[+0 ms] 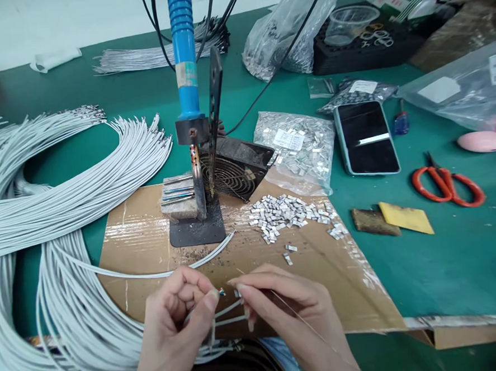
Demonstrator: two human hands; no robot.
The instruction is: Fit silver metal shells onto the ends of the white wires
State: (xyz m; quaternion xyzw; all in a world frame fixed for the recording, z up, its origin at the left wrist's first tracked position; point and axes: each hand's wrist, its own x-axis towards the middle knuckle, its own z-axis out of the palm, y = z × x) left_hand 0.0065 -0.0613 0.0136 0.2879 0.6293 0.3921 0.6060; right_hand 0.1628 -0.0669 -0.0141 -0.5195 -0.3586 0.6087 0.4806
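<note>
My left hand (176,316) pinches the end of a thin white cable (152,274), whose stripped coloured wire tips (221,292) stick out past my thumb. My right hand (280,301) is closed in a pinch right beside those tips, holding a fine strand of solder wire (307,327) and what looks like a small metal piece. Both hands hover over a sheet of brown cardboard (320,259). A pile of small silver metal terminals (287,214) lies on the cardboard beyond my right hand. A blue-handled soldering iron (185,60) stands clamped upright on a dark metal base (197,229).
Big bundles of white cables (55,186) fill the left side of the green table (445,252). A small black fan (234,172) sits behind the iron. Right of it lie a bag of terminals (298,149), a phone (366,138), red scissors (447,185) and a yellow-and-brown sponge (391,220).
</note>
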